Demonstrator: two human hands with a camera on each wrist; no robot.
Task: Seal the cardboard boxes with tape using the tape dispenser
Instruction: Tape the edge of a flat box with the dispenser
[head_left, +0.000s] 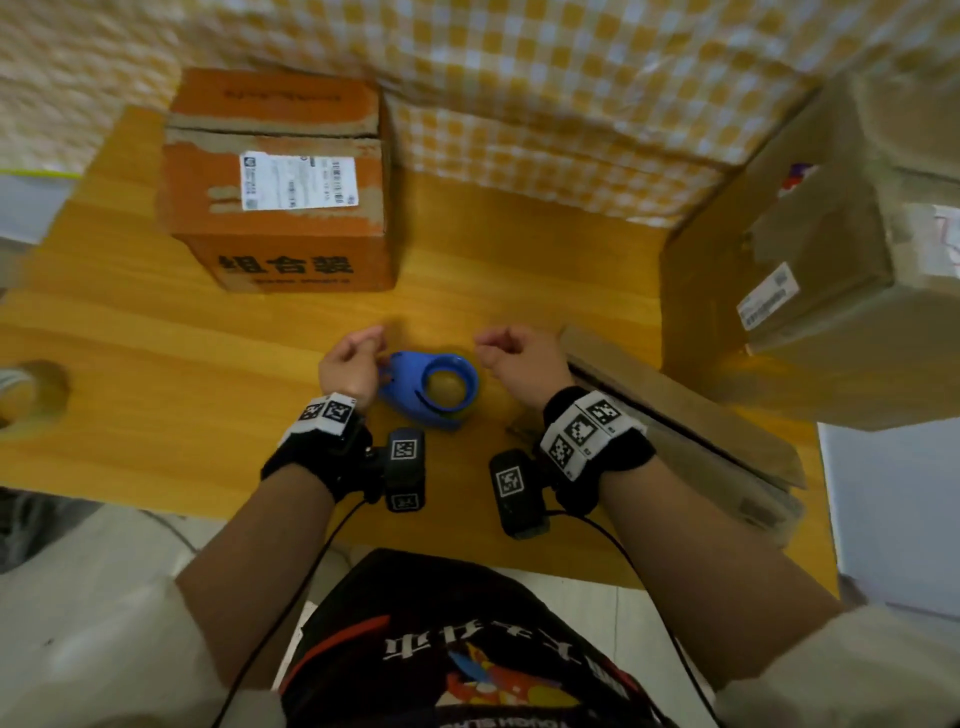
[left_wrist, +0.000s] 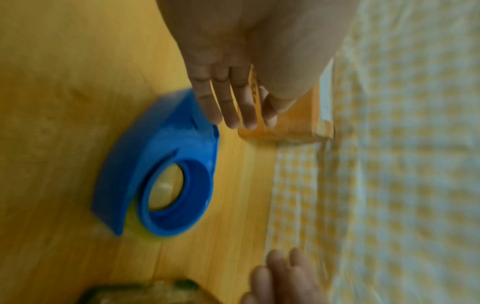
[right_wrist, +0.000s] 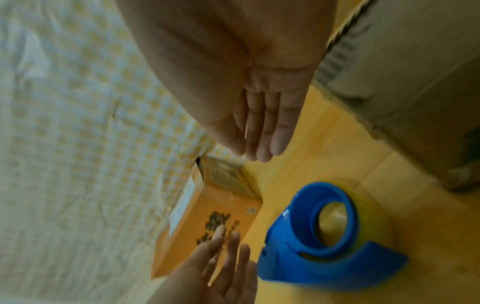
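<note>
1. Two bare hands hover over our wooden table (head_left: 156, 364), either side of a blue tape dispenser (head_left: 431, 389) that lies flat on the wood.
2. Our left hand (head_left: 349, 364) has relaxed, nearly straight fingers (left_wrist: 228, 107) at the dispenser's edge, gripping nothing.
3. Our right hand (head_left: 519, 358) is likewise loose and empty, just beside the dispenser.
4. An orange cardboard box (head_left: 280, 182) with a white label stands farther back on the left, its top seam untaped.
5. Brown boxes (head_left: 810, 270) sit on the right.
</note>
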